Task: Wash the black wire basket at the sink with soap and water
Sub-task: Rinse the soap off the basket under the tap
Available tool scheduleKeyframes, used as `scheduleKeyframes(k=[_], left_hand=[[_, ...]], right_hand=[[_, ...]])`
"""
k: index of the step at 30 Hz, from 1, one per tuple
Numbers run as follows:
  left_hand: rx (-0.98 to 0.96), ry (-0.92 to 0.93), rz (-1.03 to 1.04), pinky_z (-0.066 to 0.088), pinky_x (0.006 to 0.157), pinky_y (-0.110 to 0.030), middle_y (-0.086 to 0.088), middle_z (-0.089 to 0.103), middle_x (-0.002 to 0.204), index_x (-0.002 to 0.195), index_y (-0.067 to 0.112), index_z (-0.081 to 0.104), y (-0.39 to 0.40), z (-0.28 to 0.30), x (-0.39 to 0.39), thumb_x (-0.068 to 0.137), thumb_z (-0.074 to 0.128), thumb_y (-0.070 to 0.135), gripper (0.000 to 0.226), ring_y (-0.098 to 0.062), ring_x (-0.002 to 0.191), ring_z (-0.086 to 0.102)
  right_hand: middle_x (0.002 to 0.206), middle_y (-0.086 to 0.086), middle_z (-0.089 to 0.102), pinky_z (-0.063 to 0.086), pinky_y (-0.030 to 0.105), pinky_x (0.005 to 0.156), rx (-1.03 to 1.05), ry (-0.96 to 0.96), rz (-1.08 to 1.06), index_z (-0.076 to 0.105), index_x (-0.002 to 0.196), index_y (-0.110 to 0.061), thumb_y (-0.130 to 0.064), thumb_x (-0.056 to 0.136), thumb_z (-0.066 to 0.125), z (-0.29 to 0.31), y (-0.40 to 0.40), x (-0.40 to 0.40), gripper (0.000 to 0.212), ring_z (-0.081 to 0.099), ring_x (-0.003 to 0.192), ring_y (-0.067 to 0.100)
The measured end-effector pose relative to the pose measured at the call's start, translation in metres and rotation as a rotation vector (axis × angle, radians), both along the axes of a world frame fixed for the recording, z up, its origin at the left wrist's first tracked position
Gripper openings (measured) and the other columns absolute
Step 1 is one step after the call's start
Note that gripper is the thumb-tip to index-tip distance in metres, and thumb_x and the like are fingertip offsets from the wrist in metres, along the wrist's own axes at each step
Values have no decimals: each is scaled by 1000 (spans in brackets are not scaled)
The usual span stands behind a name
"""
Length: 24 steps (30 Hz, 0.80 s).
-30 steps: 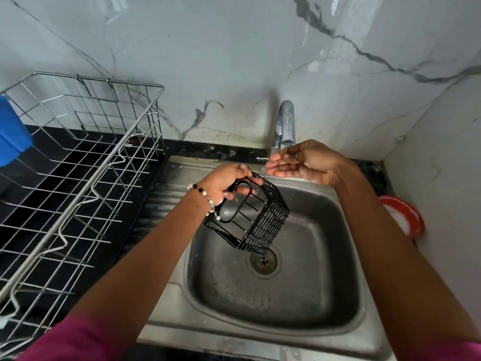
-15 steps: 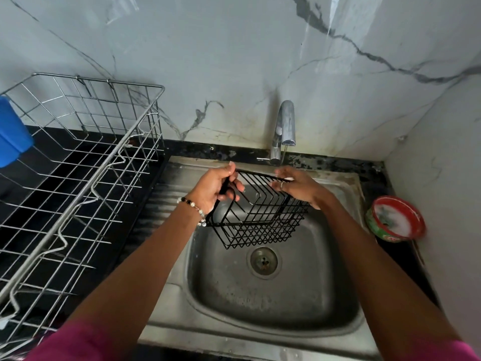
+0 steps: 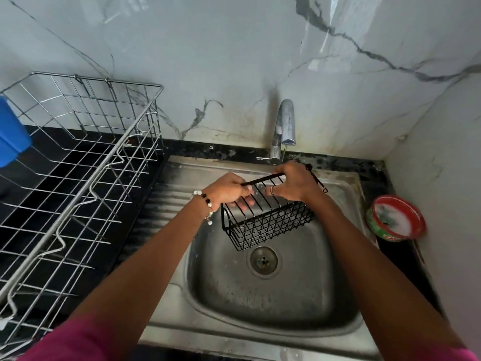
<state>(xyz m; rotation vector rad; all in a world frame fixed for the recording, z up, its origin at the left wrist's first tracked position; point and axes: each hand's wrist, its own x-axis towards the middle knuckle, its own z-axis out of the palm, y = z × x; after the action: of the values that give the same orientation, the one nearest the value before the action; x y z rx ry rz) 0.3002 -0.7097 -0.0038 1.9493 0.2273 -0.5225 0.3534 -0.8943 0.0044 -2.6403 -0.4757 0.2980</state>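
Black wire basket (image 3: 265,220): one, held tilted above the steel sink (image 3: 260,303).
Hands: two; left hand (image 3: 227,190) and right hand (image 3: 294,182) fingers clenched on its rim.
Tap (image 3: 282,131): one, apparently dry.
Soap tub (image 3: 395,217): one, on the desk.

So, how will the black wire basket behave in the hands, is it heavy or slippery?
The black wire basket is mostly open grid, so probably light. Its thin bars look rigid; it keeps its box shape while the left hand and right hand grip its rim. If wet or soapy, the thin wires could slip.
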Motion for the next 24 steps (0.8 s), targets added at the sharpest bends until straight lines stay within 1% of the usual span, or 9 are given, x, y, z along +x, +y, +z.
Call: scheduleKeyframes(k=[2,5,7,8,11,13,15,19,24], left_hand=[[-10,-32,20,35,48,-20,5,73,64,86,12,69,3,-2,2,102,51,13,25,-5,45,58],[-35,-10,1,31,46,-20,1,74,67,81,9,70,3,-7,4,102,51,15,28,-6,41,54],[-34,15,10,27,46,-21,0,74,66,79,10,70,3,-10,5,102,51,17,30,-5,40,52],[-34,25,13,25,45,-21,0,74,65,79,10,70,3,-12,6,102,51,18,30,-5,40,51],[-49,45,5,23,46,-22,-1,73,63,81,9,70,1,-14,10,102,50,19,30,-5,39,48],[-67,34,4,23,47,-23,-2,73,64,81,9,70,-2,-11,13,102,51,19,30,-5,40,48],[-71,16,18,22,46,-23,0,73,62,81,10,70,-3,-6,16,102,51,19,30,-4,38,47],[-69,11,43,21,36,-16,3,72,60,82,12,69,-1,5,25,102,49,19,29,-2,36,45],[-97,19,67,22,33,-14,2,72,59,82,10,69,3,10,30,102,49,18,29,-2,36,45]], right_hand=[[126,12,62,41,35,98,5,71,-2,64,119,-8,-41,77,75,7,-2,4,55,58,114,26],[107,15,70,50,31,82,5,41,-106,70,105,-2,-27,90,63,27,-8,14,29,65,77,21],[99,16,72,54,32,79,170,-20,-223,72,96,-2,-14,91,59,39,-9,19,19,67,75,24],[96,17,72,56,36,81,342,56,-259,71,93,0,-10,91,58,44,-8,19,16,70,81,27],[101,23,70,57,41,85,816,610,-219,65,103,8,0,93,53,59,-5,10,17,70,93,32],[106,27,68,56,43,87,797,715,-221,63,106,10,3,94,50,58,-4,11,19,69,96,34],[107,29,66,55,43,88,758,704,-251,63,103,11,6,94,46,62,-2,11,19,68,98,35],[104,30,66,57,39,83,827,859,-122,60,108,12,9,94,45,72,-3,10,22,67,100,37],[108,31,63,54,43,90,638,709,-196,61,105,13,14,93,40,71,-10,17,24,65,104,39]])
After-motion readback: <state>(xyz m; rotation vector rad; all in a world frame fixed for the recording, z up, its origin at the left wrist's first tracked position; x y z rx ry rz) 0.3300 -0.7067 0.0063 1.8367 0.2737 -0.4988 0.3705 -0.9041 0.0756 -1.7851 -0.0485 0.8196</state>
